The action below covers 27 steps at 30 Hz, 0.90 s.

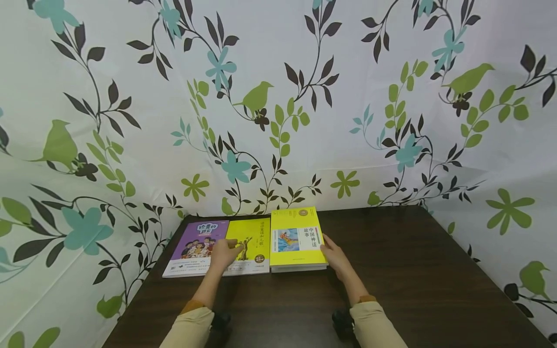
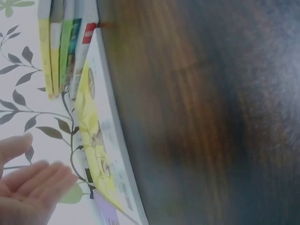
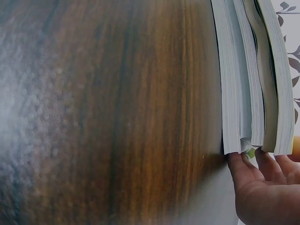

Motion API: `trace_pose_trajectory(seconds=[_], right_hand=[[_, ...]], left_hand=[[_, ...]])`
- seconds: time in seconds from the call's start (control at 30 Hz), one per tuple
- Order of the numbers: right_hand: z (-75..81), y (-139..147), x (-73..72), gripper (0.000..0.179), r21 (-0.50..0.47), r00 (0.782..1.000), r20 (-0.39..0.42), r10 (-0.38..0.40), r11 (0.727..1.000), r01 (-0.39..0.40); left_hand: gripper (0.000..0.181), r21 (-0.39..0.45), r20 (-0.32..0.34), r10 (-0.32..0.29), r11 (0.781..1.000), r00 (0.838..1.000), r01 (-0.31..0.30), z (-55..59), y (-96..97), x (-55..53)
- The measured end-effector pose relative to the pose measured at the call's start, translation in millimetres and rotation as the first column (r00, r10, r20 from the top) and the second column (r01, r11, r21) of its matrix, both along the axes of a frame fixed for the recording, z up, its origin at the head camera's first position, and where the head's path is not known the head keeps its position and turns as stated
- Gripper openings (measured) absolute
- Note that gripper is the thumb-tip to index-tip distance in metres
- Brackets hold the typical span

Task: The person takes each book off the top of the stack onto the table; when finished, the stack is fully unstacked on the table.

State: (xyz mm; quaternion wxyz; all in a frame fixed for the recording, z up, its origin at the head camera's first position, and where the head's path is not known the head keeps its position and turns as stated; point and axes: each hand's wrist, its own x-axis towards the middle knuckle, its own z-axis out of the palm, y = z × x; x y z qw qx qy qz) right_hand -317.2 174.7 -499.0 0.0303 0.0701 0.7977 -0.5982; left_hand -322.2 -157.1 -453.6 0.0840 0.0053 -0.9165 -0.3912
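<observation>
Nearest the camera, pale sleeves (image 1: 377, 323) at the lower edge of the head view, reaching forward over the dark desk (image 1: 391, 261). Beyond, in a row by the patterned cloth (image 1: 332, 154), all flat with covers up: purple-and-white book (image 1: 200, 244) at the left, yellow-and-white book (image 1: 250, 232) in the middle, yellow-topped stack (image 1: 296, 218) at the right. Long axis of the stack running away from the body towards the cloth, long sides facing left and right. Right grip (image 1: 335, 256) clearly the nearer: fingertips touching the right long side of the stack, towards its near end, fingers fairly straight, nothing clasped. In the right wrist view, fingers against the side of several thick books, pale page edges (image 3: 229, 89) of the near end in plain sight. Deciding relation, as a judgement: stack directly to the left of the right grip, contact on one long side only, hence any pressure from there square to the long axis, with nothing braced opposite. Left grip (image 1: 224, 253) well short of the stack, over the seam between the two flat books, released, thumb apart from the fingers; in the left wrist view, apart from the covers. Coloured spines (image 2: 62, 70) along the left side of the stack, facing that way. Cannot tell about any thumb contact on the top cover at the right.
</observation>
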Motion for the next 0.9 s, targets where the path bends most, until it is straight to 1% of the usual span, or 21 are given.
trace_pose_trajectory(seconds=[0.1,0.2,0.23,0.37,0.43,0.57,0.63,0.8,0.87,0.9], right_hand=[[0.9,0,0.2,0.056,-0.007,1.000,-0.002,-0.004,1.000,0.004],[2.3,0,0.3,0.057,-0.007,1.000,0.005,-0.007,1.000,0.007],[3.0,0,0.2,0.057,-0.007,1.000,0.007,-0.008,1.000,0.008],[4.2,1,-0.8,0.057,-0.008,1.000,0.008,-0.011,1.000,0.011],[4.4,1,-1.0,0.056,-0.005,1.000,0.001,-0.011,1.000,0.011],[2.5,1,-0.9,0.056,-0.005,1.000,0.001,-0.008,1.000,0.008],[1.8,0,-0.5,0.056,-0.008,1.000,0.004,-0.007,1.000,0.007],[1.8,-1,0.9,0.057,-0.009,1.000,0.014,-0.007,1.000,0.007],[2.2,-1,1.3,0.057,-0.009,1.000,0.015,-0.005,1.000,0.005],[2.2,-1,1.4,0.057,-0.010,1.000,0.013,-0.004,1.000,0.004]], left_hand=[[0.042,0.097,0.057,-0.081,0.992,0.995,0.075,-0.7,-0.2,-1.4],[0.043,0.206,0.105,-0.153,0.970,0.983,0.129,-4.4,1.7,-2.3],[0.042,0.224,0.117,-0.170,0.964,0.978,0.141,-6.0,2.6,-2.5],[0.043,0.270,0.154,-0.217,0.948,0.964,0.171,-11.2,8.7,-1.8],[0.044,0.284,0.159,-0.240,0.940,0.958,0.188,-13.0,12.4,-1.4],[0.048,0.334,0.164,-0.287,0.917,0.944,0.221,-17.0,19.0,-2.0],[0.050,0.346,0.173,-0.302,0.910,0.937,0.230,-18.8,21.7,-3.1],[0.056,0.404,0.196,-0.352,0.879,0.915,0.252,-23.5,27.0,-5.0],[0.056,0.421,0.195,-0.365,0.870,0.910,0.258,-25.1,29.3,-5.1],[0.055,0.422,0.192,-0.367,0.868,0.910,0.261,-25.9,30.4,-5.4]])
